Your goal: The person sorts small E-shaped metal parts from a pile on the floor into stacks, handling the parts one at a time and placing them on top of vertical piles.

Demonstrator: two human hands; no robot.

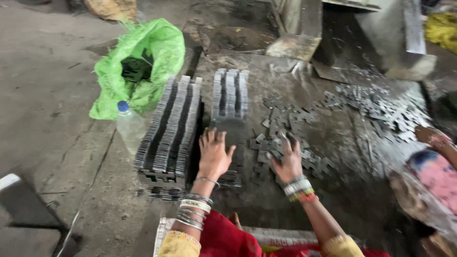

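The loose flat metal stampings (285, 157) lie scattered on the floor (57, 109) right under your right hand (289, 164), spreading away from you and to the right. Your right hand rests palm down on that scatter with the fingers spread; whether it has a piece pinched underneath you cannot tell from here, since the view is blurred. Your left hand (214, 154) sits just to the left of it, palm down with the fingers open and fanned, pressing on the near end of a short stacked row of stampings (230, 95) and gripping nothing. That row's long axis runs straight away from you, so new pieces from the right would travel leftward across a short gap, and the right hand is the nearer one to the loose pile.

Just left of the short row stands a longer, fuller stacked row (169, 131), also running away from you, slightly slanted. Beside it stands a clear plastic bottle with a blue cap (129, 127), and behind that a green woven sack (140, 64) gapes open. A wider heap of stampings (381, 107) lies far right, near another person's sleeve (435, 173).
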